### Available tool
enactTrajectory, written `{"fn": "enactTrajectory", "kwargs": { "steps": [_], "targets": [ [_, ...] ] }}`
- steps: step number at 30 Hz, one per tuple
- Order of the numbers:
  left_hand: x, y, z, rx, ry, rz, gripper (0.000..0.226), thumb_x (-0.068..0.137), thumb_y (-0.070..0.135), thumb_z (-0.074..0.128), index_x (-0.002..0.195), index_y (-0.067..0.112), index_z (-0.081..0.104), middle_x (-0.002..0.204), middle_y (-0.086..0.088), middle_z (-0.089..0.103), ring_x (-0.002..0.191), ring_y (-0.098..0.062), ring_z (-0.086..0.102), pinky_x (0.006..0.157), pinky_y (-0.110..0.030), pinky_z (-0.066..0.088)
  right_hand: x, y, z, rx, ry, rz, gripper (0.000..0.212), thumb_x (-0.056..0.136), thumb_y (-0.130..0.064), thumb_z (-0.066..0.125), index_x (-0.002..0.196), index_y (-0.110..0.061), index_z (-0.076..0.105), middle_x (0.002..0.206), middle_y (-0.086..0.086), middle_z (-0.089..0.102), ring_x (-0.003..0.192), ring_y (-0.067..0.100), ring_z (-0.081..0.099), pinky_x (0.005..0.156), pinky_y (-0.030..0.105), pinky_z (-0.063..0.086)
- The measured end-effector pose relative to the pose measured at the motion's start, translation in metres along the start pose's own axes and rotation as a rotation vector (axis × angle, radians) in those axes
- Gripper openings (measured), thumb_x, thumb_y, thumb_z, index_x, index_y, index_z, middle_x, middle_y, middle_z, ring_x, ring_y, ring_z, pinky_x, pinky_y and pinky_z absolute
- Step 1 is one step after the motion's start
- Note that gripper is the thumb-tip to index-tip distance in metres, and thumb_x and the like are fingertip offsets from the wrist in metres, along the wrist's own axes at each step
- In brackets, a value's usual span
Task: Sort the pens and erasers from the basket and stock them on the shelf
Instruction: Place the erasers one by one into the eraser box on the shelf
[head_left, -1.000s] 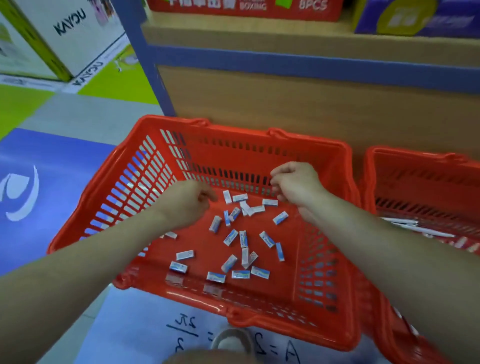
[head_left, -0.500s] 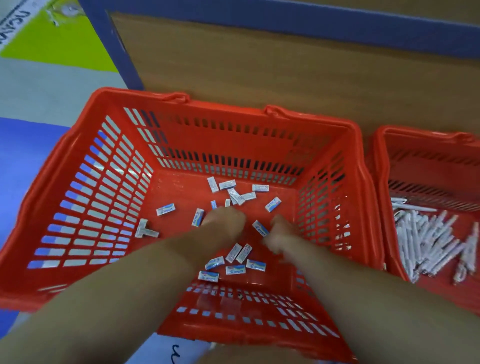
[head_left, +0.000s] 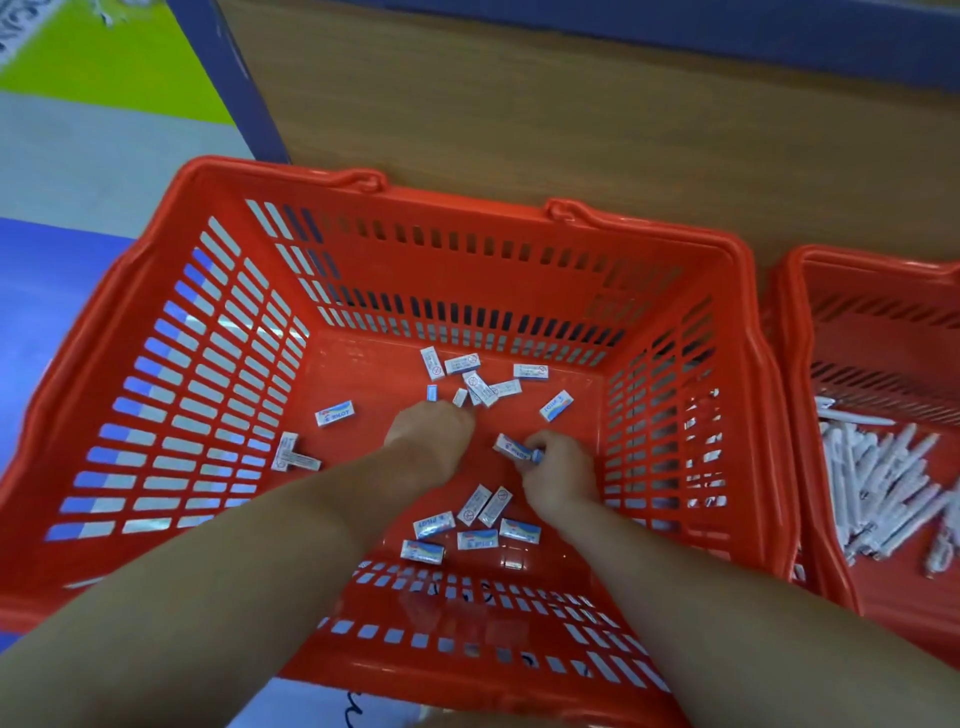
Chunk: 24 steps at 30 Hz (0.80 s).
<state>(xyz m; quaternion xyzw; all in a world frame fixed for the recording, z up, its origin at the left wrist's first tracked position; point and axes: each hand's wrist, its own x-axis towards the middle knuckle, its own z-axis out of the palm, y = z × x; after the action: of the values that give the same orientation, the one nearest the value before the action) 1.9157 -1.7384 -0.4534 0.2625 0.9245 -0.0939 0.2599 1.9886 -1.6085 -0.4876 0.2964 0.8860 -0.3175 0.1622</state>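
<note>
A red basket (head_left: 759, 332) on the floor holds several small white-and-blue erasers: a cluster near its far wall (head_left: 480, 387), another near me (head_left: 477, 539), and a few at the left (head_left: 335, 413). My left hand (head_left: 428, 431) is down on the basket floor just short of the far cluster, back of the hand up, fingers curled under and hidden. My right hand (head_left: 558, 470) pinches an eraser (head_left: 511, 447) at its fingertips. A second red basket (head_left: 792, 395) at the right holds a pile of white pens (head_left: 878, 483).
A wooden shelf-base panel (head_left: 571, 130) with a blue post (head_left: 228, 78) stands right behind both baskets. Blue, grey and green floor mats (head_left: 62, 156) lie to the left. The two baskets stand side by side, nearly touching.
My view has dropped and moved closer. Both hands have gone from above the far erasers down to the basket floor; my right hand has closed on an eraser.
</note>
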Motion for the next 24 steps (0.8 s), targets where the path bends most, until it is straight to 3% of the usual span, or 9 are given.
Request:
{"fn": "enactTrajectory", "kwargs": {
  "steps": [3,5,8,11,13,17,21,24],
  "targets": [
    [-0.003,0.000,-0.003,0.020,-0.033,0.012,0.032,0.084,0.019,0.060,0.116,0.015,0.057,0.119,-0.007,0.060,0.108,-0.028,0.060,0.079,-0.036,0.051,-0.002,-0.002,0.000,-0.011,-0.010,-0.019,0.012,0.084,-0.025,0.067,0.094,-0.019,0.068,0.101,0.005,0.069,0.097,0.025,0.063,0.082,0.031,0.049],
    [-0.003,-0.001,-0.008,-0.135,-0.030,0.001,0.027,0.078,0.027,0.062,0.102,0.015,0.061,0.106,-0.006,0.066,0.099,-0.025,0.063,0.071,-0.031,0.049,-0.003,-0.006,-0.005,0.037,-0.009,-0.021,0.014,0.084,-0.025,0.068,0.094,-0.016,0.069,0.098,0.006,0.070,0.095,0.024,0.064,0.075,0.027,0.045],
    [0.003,0.003,-0.019,-0.678,-0.081,-0.112,0.013,0.075,0.027,0.063,0.083,0.016,0.063,0.078,-0.003,0.068,0.075,-0.018,0.064,0.064,-0.027,0.049,-0.006,-0.016,-0.015,0.142,0.000,-0.048,0.015,0.080,-0.022,0.071,0.091,-0.011,0.070,0.093,0.008,0.071,0.090,0.024,0.064,0.066,0.025,0.039],
    [0.010,0.005,-0.033,-1.361,-0.168,-0.273,0.005,0.087,0.015,0.052,0.089,0.015,0.056,0.080,-0.010,0.061,0.067,-0.020,0.059,0.066,-0.031,0.055,-0.010,-0.031,-0.024,0.243,0.031,-0.082,0.013,0.076,-0.019,0.073,0.086,-0.011,0.070,0.081,0.005,0.068,0.075,0.019,0.059,0.060,0.024,0.031],
    [0.012,0.001,-0.038,-1.565,-0.213,-0.330,0.011,0.087,0.013,0.051,0.095,0.013,0.058,0.080,-0.011,0.060,0.064,-0.021,0.058,0.066,-0.034,0.056,-0.014,-0.041,-0.031,0.351,0.024,-0.092,0.011,0.074,-0.018,0.075,0.083,-0.015,0.069,0.074,-0.003,0.063,0.070,0.014,0.057,0.059,0.024,0.036],
    [0.006,-0.005,-0.043,-1.646,-0.192,-0.188,0.011,0.092,0.011,0.053,0.085,0.013,0.062,0.072,-0.008,0.058,0.055,-0.014,0.055,0.050,-0.023,0.047,-0.018,-0.060,-0.043,0.567,-0.056,-0.080,0.021,0.074,-0.002,0.071,0.082,-0.020,0.064,0.080,-0.003,0.066,0.073,0.012,0.061,0.061,0.019,0.044],
    [-0.003,-0.013,-0.058,-1.780,-0.111,-0.151,0.014,0.089,0.024,0.063,0.088,0.010,0.062,0.072,-0.011,0.063,0.052,-0.015,0.058,0.043,-0.021,0.044,-0.023,-0.072,-0.070,1.072,-0.240,0.181,0.041,0.076,0.018,0.046,0.093,-0.017,0.058,0.088,0.009,0.066,0.071,0.016,0.059,0.059,0.028,0.047],
    [-0.011,-0.007,-0.073,-1.552,0.086,-0.069,0.028,0.092,0.032,0.059,0.091,0.004,0.064,0.070,-0.014,0.061,0.050,-0.017,0.057,0.043,-0.023,0.044,-0.024,-0.074,-0.088,1.376,-0.405,0.331,0.033,0.080,0.005,0.042,0.102,-0.011,0.061,0.079,0.010,0.068,0.069,0.019,0.062,0.068,0.035,0.053]
  ]
}}
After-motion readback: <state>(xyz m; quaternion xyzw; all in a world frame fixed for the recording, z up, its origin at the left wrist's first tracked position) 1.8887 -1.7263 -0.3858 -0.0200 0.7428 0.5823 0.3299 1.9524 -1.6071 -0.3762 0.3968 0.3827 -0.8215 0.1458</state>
